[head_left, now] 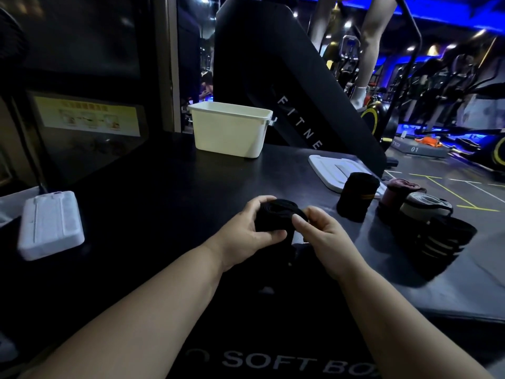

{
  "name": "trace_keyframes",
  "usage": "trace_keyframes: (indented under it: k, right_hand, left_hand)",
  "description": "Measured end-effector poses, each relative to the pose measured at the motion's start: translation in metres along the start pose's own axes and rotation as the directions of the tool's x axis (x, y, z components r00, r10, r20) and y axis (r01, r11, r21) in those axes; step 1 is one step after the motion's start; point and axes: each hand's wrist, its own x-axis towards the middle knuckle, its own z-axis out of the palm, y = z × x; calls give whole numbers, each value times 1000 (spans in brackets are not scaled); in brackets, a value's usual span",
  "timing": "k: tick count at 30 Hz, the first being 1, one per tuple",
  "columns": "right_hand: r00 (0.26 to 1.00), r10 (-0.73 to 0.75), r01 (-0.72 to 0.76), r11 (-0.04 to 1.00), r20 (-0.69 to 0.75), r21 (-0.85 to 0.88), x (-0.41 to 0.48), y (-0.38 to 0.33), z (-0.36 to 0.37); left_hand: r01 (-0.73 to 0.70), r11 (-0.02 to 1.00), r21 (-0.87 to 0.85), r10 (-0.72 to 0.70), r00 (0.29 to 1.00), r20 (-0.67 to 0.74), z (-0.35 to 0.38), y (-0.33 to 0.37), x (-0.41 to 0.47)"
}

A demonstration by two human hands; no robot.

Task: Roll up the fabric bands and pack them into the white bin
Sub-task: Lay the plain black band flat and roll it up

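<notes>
A partly rolled black fabric band (276, 214) sits between both hands above the black soft box top (153, 192). My left hand (251, 231) grips the roll from the left, fingers curled over it. My right hand (319, 233) pinches the band's right side with thumb and fingers; a loose tail hangs down between the hands. The white bin (229, 132) stands at the far middle of the surface; its inside is hidden from here. To the right stand a black roll (355, 198), a dark red roll (396, 192), a beige roll (423, 206) and a black striped roll (442, 242).
A white lid (328, 170) lies behind the rolls at the right. A white rectangular case (50, 225) rests at the left edge. Gym machines and a person's legs fill the background on the right, beyond the box's edge.
</notes>
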Motion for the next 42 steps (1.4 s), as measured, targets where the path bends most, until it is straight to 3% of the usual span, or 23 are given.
trace_keyframes:
  k: [5,12,16,20,24,36,42]
  right_hand:
    - [988,-156,152,973,-14,-175,1,2,3]
    - [991,-132,129,982,-11,-140,2,3,0]
    - [992,-129,126,978,-6,-168,3,4,0]
    - [989,-145,142,971,-4,-194,3,6,-2]
    - [987,-158,153,965,-8,-213,3,8,-3]
    - [982,-180,173,979,-63,-107,-1,7,-3]
    - [980,-194,191,979,-43,-73,-2,5,-4]
  left_hand:
    - [-28,994,103,42,990,-138,2,-6,5]
    - [-45,987,153,73,980,-184,7,-7,7]
    - [-55,987,154,59,998,-18,-2,-3,4]
    - [77,972,-221,-39,985,168,-11,2,0]
    - [98,956,-275,-43,979,197,-14,2,-1]
    - [-33,996,-85,30,999,-27,1,0,1]
    - [-31,1000,-2,31,994,-109,5,1,1]
